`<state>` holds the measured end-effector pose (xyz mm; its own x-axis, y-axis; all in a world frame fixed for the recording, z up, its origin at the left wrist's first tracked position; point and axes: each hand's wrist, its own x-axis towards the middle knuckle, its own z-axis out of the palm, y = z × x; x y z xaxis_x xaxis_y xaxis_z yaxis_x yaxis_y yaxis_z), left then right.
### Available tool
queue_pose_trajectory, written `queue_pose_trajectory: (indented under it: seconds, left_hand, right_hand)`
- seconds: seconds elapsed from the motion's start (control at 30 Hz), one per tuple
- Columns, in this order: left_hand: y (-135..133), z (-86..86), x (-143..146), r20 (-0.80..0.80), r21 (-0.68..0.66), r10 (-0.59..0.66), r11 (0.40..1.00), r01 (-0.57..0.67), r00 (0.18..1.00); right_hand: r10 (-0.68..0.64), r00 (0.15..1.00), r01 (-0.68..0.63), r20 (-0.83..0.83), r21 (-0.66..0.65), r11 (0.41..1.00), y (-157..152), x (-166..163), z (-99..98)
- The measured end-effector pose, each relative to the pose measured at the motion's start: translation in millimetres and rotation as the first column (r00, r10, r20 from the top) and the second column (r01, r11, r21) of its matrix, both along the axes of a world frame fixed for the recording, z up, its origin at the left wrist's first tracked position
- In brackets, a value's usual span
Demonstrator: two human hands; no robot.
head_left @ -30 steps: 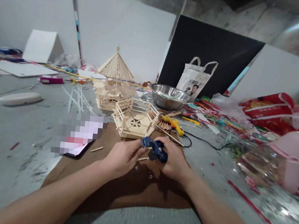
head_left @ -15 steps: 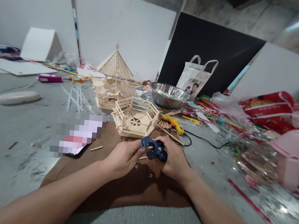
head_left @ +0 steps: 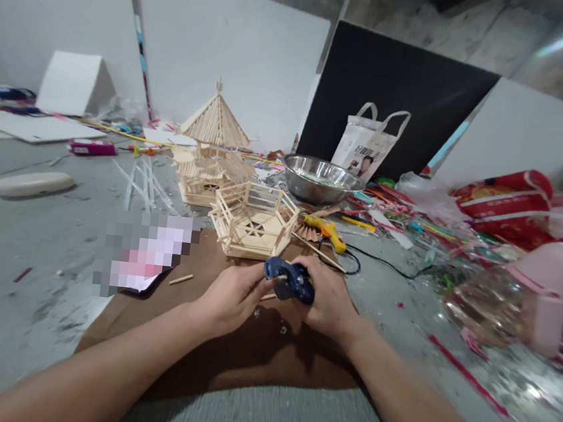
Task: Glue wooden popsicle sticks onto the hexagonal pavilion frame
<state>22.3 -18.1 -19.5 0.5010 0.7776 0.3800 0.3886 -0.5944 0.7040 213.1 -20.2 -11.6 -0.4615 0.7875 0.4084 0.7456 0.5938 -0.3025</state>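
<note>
Right hand [head_left: 329,301]: curled around a dark-blue hand tool [head_left: 300,287].
Left hand [head_left: 229,297]: fingers drawn together beside the tool; hold unclear.
Hexagonal stick model [head_left: 273,235]: just beyond.

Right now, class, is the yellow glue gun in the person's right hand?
No, the right hand grips a dark blue tool, while the yellow glue gun lies beyond that hand, untouched.

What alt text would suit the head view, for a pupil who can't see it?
A right hand grips a dark blue tool above a brown sheet, the left hand at its other end. Beyond stand a railed wooden-stick base and, behind it, a roofed stick model, with a yellow glue gun to the right.
</note>
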Motion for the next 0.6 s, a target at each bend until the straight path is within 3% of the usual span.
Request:
queue_pose_trajectory:
  seconds: [0.6]
  left_hand:
    - [1.2,-1.2,-0.5,0.011,-0.020,-0.049,0.999,0.049,0.999]
  right_hand:
    - [0.001,1.000,-0.001,0.010,-0.001,1.000,-0.1,0.1,-0.2]
